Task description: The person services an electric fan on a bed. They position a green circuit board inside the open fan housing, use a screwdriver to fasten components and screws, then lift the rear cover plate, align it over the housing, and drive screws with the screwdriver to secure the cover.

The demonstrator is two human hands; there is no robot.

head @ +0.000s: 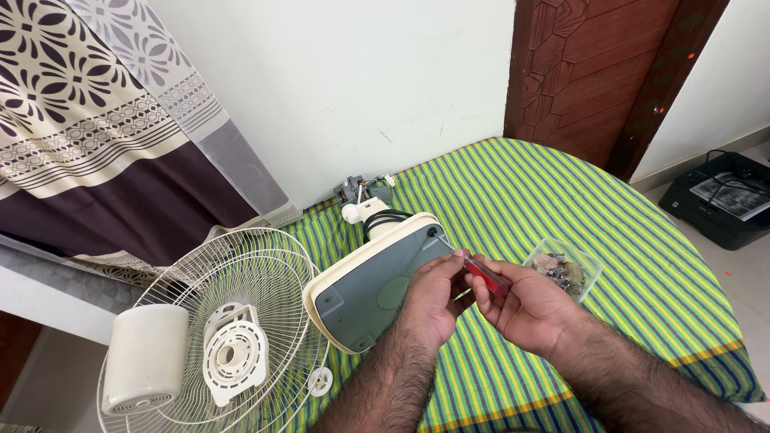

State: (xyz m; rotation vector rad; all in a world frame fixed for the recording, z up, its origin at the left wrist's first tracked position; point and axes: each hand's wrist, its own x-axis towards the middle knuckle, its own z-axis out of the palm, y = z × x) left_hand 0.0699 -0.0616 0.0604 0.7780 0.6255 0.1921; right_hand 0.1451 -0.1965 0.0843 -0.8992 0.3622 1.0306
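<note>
Both hands, left hand (433, 298) and right hand (525, 309), grip the red screwdriver (486, 276), its tip angled up-left into the fan base (377, 285).

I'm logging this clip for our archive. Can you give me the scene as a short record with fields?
Setting: table with green striped cloth, against a white wall
Left hand: steadies the fan base, tipped up, grey underside showing
Right hand: holds a red-handled screwdriver, tip at a corner screw hole
Beside right hand: clear plastic container of small parts
At left: fan grille, motor cover
</note>
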